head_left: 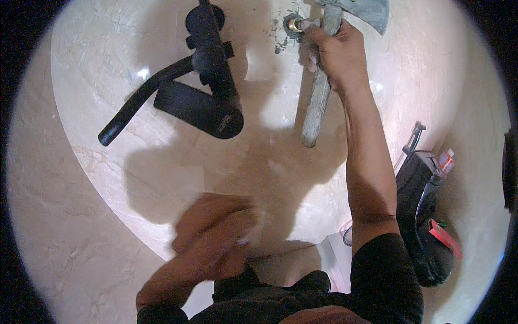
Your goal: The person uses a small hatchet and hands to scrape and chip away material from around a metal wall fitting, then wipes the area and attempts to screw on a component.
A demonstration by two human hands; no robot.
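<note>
My right hand (pixel 345 56) reaches up to the tiled wall, closed around the wooden handle of a hatchet (pixel 317 110). The hatchet's grey, fan-shaped blade points to the right at the top edge, and the handle hangs down below my fist. My thumb and fingertips are beside a round brass fitting (pixel 294 24) set in a hole in the wall; whether they touch it I cannot tell. Dark grey smears surround the hole. My left hand (pixel 218 232) is low, in front of my body, and smeared by motion, so its fingers are unclear.
A black tap (pixel 216 81) with a long spout and a lever juts from the wall at upper left. To the right lies a black tool bag (pixel 418 216) with tools, a small red-and-white container (pixel 447 160) and a red item (pixel 445 238).
</note>
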